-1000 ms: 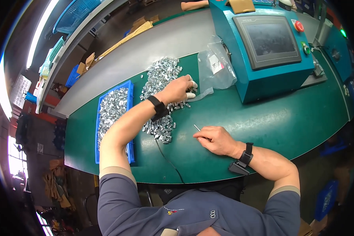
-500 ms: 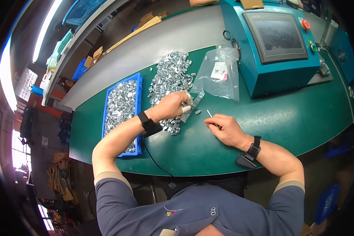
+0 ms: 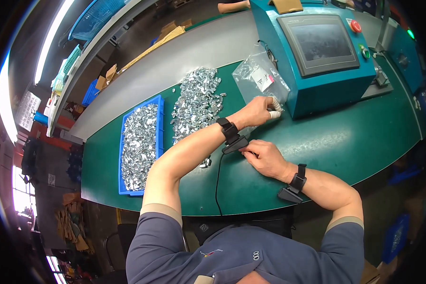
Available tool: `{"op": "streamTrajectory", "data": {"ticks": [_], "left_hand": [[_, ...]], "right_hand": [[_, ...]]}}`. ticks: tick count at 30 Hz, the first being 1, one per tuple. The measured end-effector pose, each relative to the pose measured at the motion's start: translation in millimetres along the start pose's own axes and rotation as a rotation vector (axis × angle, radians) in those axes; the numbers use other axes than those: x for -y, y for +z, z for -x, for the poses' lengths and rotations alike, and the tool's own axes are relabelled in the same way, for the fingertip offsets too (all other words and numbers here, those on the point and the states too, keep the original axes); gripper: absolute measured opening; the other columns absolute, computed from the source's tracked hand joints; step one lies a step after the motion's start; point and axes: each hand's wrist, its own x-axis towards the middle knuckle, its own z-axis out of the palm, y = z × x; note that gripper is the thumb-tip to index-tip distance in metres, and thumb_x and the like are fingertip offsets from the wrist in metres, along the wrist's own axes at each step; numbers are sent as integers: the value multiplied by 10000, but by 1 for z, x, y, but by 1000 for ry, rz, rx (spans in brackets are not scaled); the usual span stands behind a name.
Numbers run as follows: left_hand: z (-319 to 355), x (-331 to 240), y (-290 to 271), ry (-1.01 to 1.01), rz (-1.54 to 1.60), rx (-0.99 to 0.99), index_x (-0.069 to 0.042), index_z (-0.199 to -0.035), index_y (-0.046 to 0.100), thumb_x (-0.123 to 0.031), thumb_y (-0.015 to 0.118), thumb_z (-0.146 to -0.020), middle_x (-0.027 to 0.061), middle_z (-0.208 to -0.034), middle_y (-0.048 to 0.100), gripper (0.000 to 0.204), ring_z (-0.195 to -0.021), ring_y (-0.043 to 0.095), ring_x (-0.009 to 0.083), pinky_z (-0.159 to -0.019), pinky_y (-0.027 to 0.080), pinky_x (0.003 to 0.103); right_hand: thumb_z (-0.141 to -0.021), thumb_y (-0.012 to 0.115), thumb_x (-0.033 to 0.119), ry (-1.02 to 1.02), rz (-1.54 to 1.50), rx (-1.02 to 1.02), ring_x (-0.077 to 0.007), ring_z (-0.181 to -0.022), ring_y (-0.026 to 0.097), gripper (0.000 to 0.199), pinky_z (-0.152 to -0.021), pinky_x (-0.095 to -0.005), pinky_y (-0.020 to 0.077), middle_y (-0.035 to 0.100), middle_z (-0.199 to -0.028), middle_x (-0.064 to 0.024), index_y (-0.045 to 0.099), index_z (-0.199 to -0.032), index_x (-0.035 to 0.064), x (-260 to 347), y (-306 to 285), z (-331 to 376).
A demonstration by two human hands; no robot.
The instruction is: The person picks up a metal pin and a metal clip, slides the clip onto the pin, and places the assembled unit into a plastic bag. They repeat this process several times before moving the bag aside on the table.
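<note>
Green bench [image 3: 364, 137], left hand [image 3: 258, 110] outstretched at plastic bag [image 3: 258, 78].

Left hand [image 3: 259, 111] moved from metal parts pile [image 3: 196, 102] to plastic bag [image 3: 259, 78]; right hand [image 3: 265, 158] slid under left wrist
</note>
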Motion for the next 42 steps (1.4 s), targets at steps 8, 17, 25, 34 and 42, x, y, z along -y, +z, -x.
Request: {"op": "streamTrajectory", "data": {"ticks": [8, 17, 25, 34, 42], "left_hand": [[68, -8, -48, -28, 71, -152, 28, -1149, 686, -131, 732, -973, 134, -1312, 701, 242, -1120, 679, 165, -1007, 544, 329], [296, -6, 16, -252, 363, -581, -36, -1120, 696, -96, 719, -994, 33, -1093, 752, 141, -1009, 692, 100, -915, 555, 280], [346, 17, 77, -288, 437, -796, -15, -1121, 703, -103, 736, -975, 28, -1014, 758, 174, -863, 679, 84, -785, 553, 261], [350, 19, 80, -272, 442, -796, -14, -1120, 705, -105, 750, -956, 44, -950, 746, 193, -822, 678, 100, -755, 553, 275], [348, 16, 82, -269, 339, -801, -10, -1083, 703, -81, 754, -935, 57, -907, 735, 172, -743, 664, 105, -667, 535, 274]], "right_hand": [[-898, 649, 51, 3, -94, 68, -325, -905, 698, 264, -817, -419, 565, 725, -990, -118, 708, -1156, 43, 8, -3, 0], [-1061, 585, 152, 133, -212, 70, -76, -800, 644, 295, -670, -222, 505, 754, -959, -38, 688, -1302, 17, 2, -4, 1], [-1062, 621, 182, 293, -295, 201, -60, -679, 528, 214, -593, -221, 423, 620, -809, 4, 737, -1065, 2, 32, 15, -3], [-1037, 667, 130, 380, -471, 344, -60, -704, 604, 119, -605, -217, 468, 715, -826, -21, 687, -1050, 13, 80, 72, -3], [-1006, 690, 93, 262, -245, 453, -72, -674, 627, 103, -594, -256, 496, 717, -749, -37, 709, -981, -5, 83, 72, -13]]}}
